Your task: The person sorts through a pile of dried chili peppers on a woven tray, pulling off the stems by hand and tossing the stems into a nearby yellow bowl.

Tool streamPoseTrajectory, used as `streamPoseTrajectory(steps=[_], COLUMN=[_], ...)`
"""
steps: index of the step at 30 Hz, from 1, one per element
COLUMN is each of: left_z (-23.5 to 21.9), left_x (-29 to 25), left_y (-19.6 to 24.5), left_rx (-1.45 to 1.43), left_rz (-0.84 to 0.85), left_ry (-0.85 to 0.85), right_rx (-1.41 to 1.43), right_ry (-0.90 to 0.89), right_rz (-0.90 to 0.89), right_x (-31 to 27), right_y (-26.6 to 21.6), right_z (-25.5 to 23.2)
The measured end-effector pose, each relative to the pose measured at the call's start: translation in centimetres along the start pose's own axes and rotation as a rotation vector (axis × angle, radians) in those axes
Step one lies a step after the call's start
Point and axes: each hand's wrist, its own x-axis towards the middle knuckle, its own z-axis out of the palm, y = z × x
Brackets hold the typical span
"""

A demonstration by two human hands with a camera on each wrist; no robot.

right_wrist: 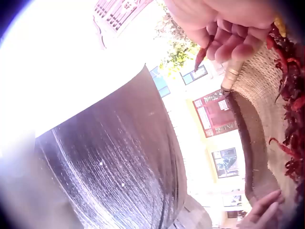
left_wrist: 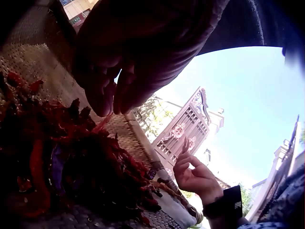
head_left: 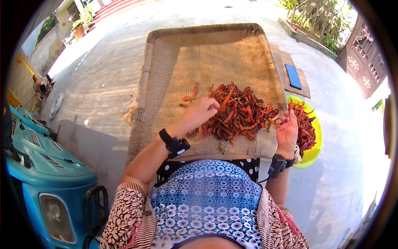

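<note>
A heap of dried red chili peppers [head_left: 238, 114] lies on the woven tray [head_left: 199, 54] in front of me. My left hand [head_left: 200, 113] reaches over the heap's left side. In the left wrist view its thumb and fingertips come together at a reddish chili strip [left_wrist: 103, 125]. My right hand [head_left: 287, 132] is raised at the tray's right edge, palm up with fingers curled. Between its thumb and forefinger it pinches a single red chili [right_wrist: 201, 58], seen in the right wrist view.
A yellow-green basin [head_left: 318, 143] holding more dried chilies [head_left: 304, 128] stands right of the tray. Behind it a blue phone [head_left: 293, 76] lies on a flat brown board [head_left: 304, 88]. A teal vehicle [head_left: 58, 174] is parked at the left. Beyond are a gate and a seated person.
</note>
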Motion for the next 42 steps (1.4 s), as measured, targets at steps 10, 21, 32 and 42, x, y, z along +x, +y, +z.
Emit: streamPoseTrajectory(steps=[10,21,32,42], left_z=[4.0,3.0,-1.0,0.1], left_x=[4.6,0.0,0.8,3.6], left_y=[-0.4,3.3,1.2,-3.8], left_rx=[0.335,0.125,-0.035,0.164], left_rz=[0.033,0.180,-0.028,0.094], left_ry=[0.065,-0.069,-0.041,0.154], right_rx=[0.005,-0.803,-0.540,0.088], right_ry=[-0.108,-0.215,-0.031,0.094], right_rz=[0.217,0.282,0.294,0.069], right_x=[-0.9,-2.2,-2.9,-1.2], right_y=[2.8,8.5,4.7,0.0], right_z=[1.9,8.0,6.3,1.9])
